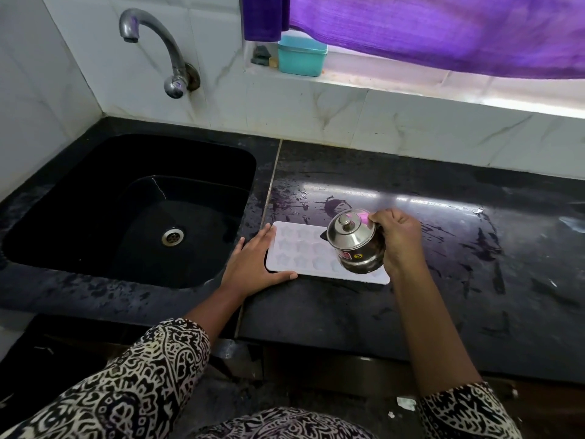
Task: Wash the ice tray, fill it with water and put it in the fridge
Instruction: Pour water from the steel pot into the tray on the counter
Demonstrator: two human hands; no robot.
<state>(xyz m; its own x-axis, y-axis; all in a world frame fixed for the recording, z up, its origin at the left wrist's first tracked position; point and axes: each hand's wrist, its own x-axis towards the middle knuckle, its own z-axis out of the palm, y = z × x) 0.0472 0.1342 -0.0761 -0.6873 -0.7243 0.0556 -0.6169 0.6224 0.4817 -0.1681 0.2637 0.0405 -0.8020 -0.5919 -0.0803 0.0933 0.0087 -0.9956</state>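
Observation:
A pale lilac ice tray point(300, 248) with star-shaped cells lies flat on the black counter, just right of the sink. My left hand point(253, 264) rests against the tray's left end, fingers straight along its edge and thumb along the near edge. My right hand point(399, 239) grips the handle of a small lidded steel kettle point(354, 242), tilted with its spout toward the tray's middle cells. The kettle hides the tray's right part. No stream of water is visible.
A black sink point(133, 210) with a steel drain lies to the left, under a curved tap point(152, 45) that is not running. The counter point(474, 248) is wet around the tray. A teal box point(300, 55) stands on the window sill under a purple curtain.

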